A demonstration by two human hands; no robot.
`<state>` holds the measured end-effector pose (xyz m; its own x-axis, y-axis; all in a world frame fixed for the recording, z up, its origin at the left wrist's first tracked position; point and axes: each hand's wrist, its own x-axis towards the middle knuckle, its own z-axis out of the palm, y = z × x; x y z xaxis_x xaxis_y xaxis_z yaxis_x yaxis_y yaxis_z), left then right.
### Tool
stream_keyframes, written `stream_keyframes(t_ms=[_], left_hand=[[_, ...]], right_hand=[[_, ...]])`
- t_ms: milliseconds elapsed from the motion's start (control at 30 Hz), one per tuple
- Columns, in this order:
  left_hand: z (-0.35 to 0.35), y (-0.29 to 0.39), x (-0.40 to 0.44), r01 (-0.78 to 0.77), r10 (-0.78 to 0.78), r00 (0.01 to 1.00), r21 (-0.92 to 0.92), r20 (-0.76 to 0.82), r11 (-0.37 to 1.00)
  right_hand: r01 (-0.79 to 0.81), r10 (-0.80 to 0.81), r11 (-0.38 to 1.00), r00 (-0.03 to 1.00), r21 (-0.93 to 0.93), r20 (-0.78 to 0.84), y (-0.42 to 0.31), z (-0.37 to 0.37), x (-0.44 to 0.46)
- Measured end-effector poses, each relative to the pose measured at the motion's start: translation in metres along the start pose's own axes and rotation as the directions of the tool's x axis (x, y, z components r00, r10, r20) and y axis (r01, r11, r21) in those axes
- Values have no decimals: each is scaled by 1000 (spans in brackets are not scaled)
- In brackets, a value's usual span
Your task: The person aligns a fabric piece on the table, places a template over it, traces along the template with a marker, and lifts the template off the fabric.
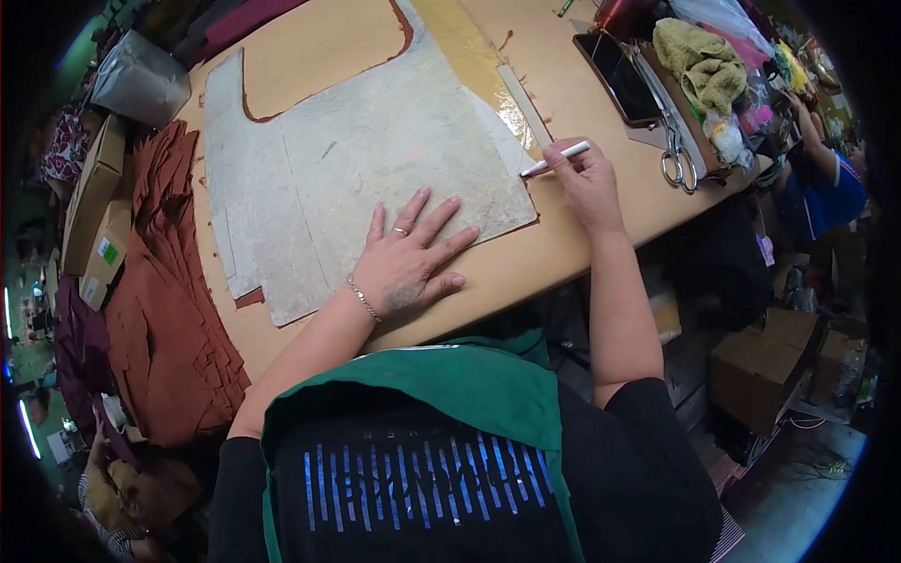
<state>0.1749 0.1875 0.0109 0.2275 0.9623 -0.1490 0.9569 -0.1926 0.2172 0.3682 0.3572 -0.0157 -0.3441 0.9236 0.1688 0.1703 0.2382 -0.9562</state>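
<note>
Cluttered workroom surroundings, darkened at the rim by a round wide-angle lens, are seen around a tan table (535, 47) that spans the upper middle of the frame. On it, at the centre, one large template (394, 141) is laid flat. Its pale grey surface is scuffed and marked by faint thin lines on the left and one short dark smudge above the middle. One deep, round-cornered opening is cut into its top, and one small step is cut at its lower left. Along parts of its edges, rust-coloured cloth (249, 298) is exposed underneath. One strip of shiny yellowish tape (469, 42) is run down its upper right.

On the template's lower middle, the left hand (404, 258) is laid palm down, fingers spread and released; one ring and one bracelet are worn. At the template's right edge, one white pen (538, 169) is pinched between the thumb and fingers of the right hand (587, 183), its dark tip aimed at the edge; whether the two touch cannot be told.

At the upper right, one phone (617, 77), one pair of scissors (678, 159) and one olive towel (702, 64) are grouped. At the left, rust fabric pieces (164, 328) are heaped in layers too many to count. Two other people are partly shown: one in blue (831, 192) at the far right, one in stripes (122, 488) at the lower left.
</note>
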Motion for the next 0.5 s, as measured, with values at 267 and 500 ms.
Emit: stream_keyframes(t_ms=[267,500], left_hand=[[-6,2,1,16,-15,999,-36,39,999],[4,-36,-8,-217,-109,941,-818,-321,533]], right_hand=[[16,-54,995,925,-103,-377,11,-47,1],[-61,155,944,949,324,-275,-13,-1,-15]])
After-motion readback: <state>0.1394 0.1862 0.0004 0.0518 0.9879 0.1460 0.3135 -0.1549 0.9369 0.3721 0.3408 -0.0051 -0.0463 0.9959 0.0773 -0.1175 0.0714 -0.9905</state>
